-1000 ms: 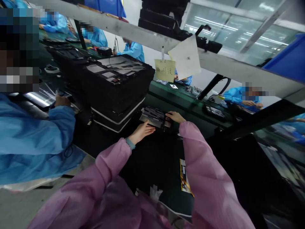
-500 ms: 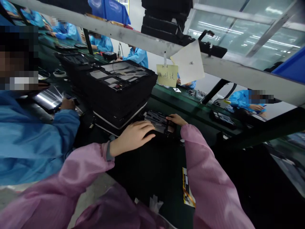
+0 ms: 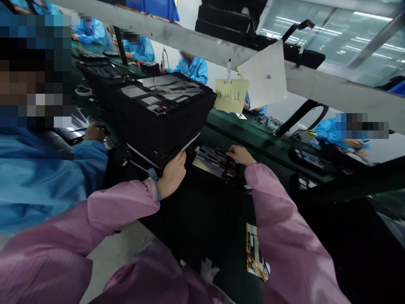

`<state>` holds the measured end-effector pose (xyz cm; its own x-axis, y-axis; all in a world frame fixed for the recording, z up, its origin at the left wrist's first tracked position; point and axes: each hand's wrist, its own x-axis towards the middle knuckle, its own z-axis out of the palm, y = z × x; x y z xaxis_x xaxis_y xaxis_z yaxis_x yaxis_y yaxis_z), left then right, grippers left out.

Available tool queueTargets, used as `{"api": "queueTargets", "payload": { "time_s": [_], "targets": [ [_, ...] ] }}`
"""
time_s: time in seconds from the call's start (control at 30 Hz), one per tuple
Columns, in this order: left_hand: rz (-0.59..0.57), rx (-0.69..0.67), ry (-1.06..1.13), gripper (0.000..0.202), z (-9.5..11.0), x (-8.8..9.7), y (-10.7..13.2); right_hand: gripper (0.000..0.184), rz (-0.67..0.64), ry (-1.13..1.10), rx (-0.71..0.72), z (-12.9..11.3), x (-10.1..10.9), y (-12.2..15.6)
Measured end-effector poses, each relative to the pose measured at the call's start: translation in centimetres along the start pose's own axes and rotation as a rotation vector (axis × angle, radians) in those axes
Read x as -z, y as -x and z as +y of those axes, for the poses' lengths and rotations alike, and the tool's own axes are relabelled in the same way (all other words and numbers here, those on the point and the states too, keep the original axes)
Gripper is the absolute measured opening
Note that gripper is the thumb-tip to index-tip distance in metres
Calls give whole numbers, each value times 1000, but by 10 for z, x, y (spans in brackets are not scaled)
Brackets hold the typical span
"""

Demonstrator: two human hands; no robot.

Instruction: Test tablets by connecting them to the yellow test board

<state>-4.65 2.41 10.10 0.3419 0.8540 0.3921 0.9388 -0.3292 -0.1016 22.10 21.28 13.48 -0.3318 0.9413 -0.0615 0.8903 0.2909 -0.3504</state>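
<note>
A flat black device panel (image 3: pixel 213 162) with metal plates lies on the dark green bench in front of me. My right hand (image 3: pixel 241 155) rests on its far right edge, fingers curled over it. My left hand (image 3: pixel 172 174) is off the panel, pressed against the lower corner of a tall stack of black trays (image 3: pixel 161 112), fingers together on the tray edge. Both my arms wear pink sleeves.
A person in a blue coat (image 3: pixel 41 177) works close at my left. A metal rail (image 3: pixel 196 42) with hanging paper notes (image 3: pixel 230 95) crosses overhead. A yellow printed strip (image 3: pixel 255 253) lies near the bench edge. More workers in blue sit behind the bench.
My left hand has left the panel and moved left to the bottom corner of the tray stack. My right hand has stayed on the panel's right edge.
</note>
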Motion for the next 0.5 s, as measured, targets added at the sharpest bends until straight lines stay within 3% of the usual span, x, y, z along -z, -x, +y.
{"api": "queueTargets", "payload": {
  "time_s": [0.1, 0.17, 0.2, 0.27, 0.33, 0.37, 0.43, 0.5],
  "targets": [
    [68, -80, -15, 40, 9, 36, 21, 34, -11, -110, 143, -37, -14, -17],
    [136, -52, 76, 30, 7, 59, 46, 43, -65, -195, 239, -64, -29, -35],
    [195, 35, 148, 26, 1, 68, 60, 48, -104, -237, 282, -76, -36, -44],
    [404, 363, 276, 23, -19, 72, 86, 52, -192, -317, 356, -95, -47, -63],
    [665, 748, 345, 27, -49, 58, 102, 49, -280, -393, 408, -105, -53, -77],
    [736, 876, 410, 29, -66, 45, 104, 46, -319, -427, 426, -107, -54, -83],
    [743, 1000, 655, 38, -97, 14, 98, 43, -379, -485, 448, -107, -53, -90],
    [713, 1026, 895, 52, -119, -17, 83, 44, -416, -531, 458, -105, -51, -94]
  ]
}}
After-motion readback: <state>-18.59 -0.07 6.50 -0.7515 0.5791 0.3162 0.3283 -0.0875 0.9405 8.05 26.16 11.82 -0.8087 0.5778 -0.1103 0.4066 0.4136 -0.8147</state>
